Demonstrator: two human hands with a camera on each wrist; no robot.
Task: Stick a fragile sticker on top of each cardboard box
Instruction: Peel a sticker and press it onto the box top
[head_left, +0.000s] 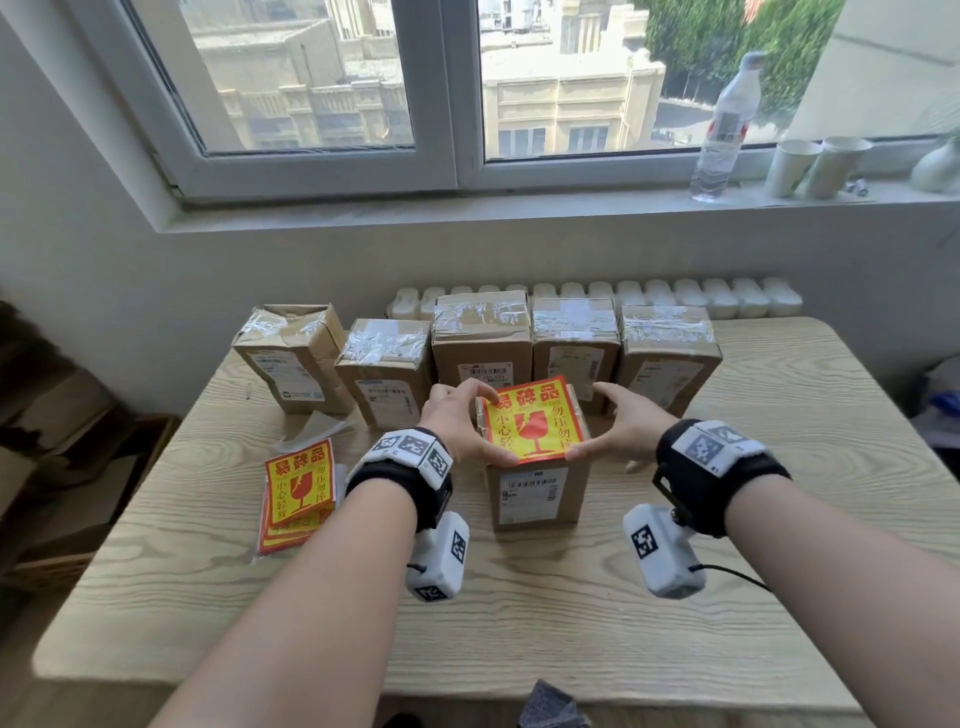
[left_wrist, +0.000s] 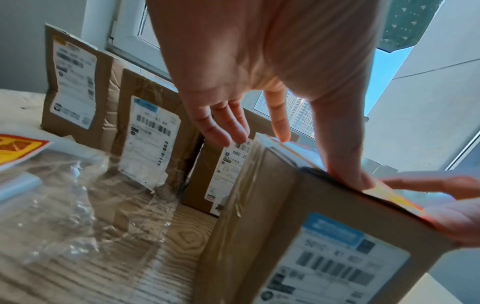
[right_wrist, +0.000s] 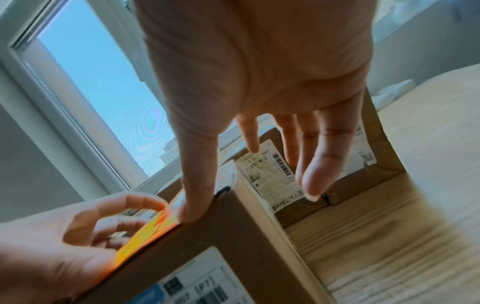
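Observation:
A small cardboard box (head_left: 537, 499) stands upright at the middle of the wooden table (head_left: 519, 634). A red and yellow fragile sticker (head_left: 535, 426) lies on its top. My left hand (head_left: 462, 423) arches over the sticker's left side, thumb on the near edge and index finger on the far left corner. My right hand (head_left: 621, 423) mirrors it on the right side. In the left wrist view the left thumb (left_wrist: 348, 179) presses the box's top edge (left_wrist: 324, 197). The right wrist view shows the right thumb (right_wrist: 193, 205) pressing beside the sticker's edge (right_wrist: 148, 232). Both hands have straight fingers.
Several taped cardboard boxes (head_left: 483, 343) stand in a row at the back of the table. A stack of fragile stickers (head_left: 298, 491) in a clear sleeve lies left of my left wrist, with a peeled backing paper (head_left: 314, 431) behind it. A water bottle (head_left: 724, 130) and paper cups (head_left: 815, 166) are on the windowsill.

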